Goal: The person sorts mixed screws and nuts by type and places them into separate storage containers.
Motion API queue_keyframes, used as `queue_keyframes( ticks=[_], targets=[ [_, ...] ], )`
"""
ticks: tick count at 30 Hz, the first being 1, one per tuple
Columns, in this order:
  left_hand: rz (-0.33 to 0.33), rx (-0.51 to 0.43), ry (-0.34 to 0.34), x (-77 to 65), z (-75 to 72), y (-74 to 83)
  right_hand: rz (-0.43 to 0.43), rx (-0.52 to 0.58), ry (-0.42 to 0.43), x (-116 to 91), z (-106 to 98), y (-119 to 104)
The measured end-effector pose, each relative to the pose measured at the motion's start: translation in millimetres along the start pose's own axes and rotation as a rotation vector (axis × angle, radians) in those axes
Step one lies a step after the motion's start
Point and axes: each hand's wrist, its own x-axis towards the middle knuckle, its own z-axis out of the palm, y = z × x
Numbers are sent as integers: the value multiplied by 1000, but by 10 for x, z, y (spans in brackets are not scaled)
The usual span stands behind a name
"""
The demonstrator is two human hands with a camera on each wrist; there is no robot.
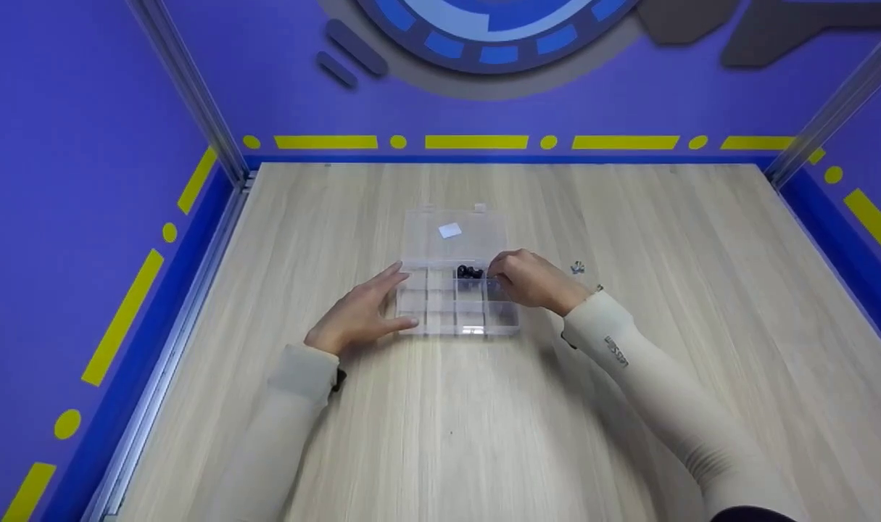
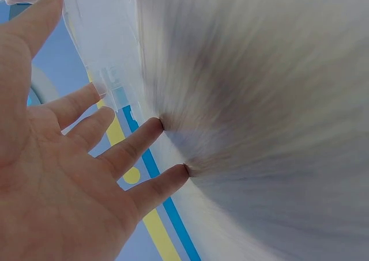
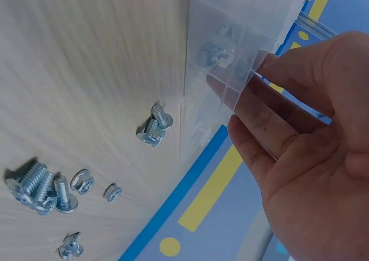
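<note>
A clear plastic compartment box (image 1: 441,326) stands on the table with its lid (image 1: 418,239) swung back. My left hand (image 1: 362,308) spreads at the box's left side, thumb on the front rim. In the left wrist view, two of that hand's fingertips touch the tabletop. Small black pieces (image 1: 470,272) lie in a back compartment. Just right of them my right hand (image 1: 531,279) reaches down into the back right compartment. Silver hardware (image 3: 216,55) shows blurred through the clear wall by the right fingertips. No object is visible between those fingers.
Several silver bolts (image 3: 62,195) and flange nuts (image 3: 82,181) lie loose on the table, right of the box. A white label (image 1: 449,230) shows on the lid. Blue panels (image 1: 484,116) border the table at the back and sides.
</note>
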Motion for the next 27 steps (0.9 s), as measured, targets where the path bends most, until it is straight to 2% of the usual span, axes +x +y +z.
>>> queue_keyframes(
  ticks=[12,21,27],
  targets=[
    [-5,2,1,6,11,-8,36,-32,-24,-22,48,-5],
    [-13,-10,-16,-8,3,-8,-36,-2,17,-29,66,20],
    [-9,-23,-10,-5,6,-18,-10,9,10,-31,61,15]
  ],
)
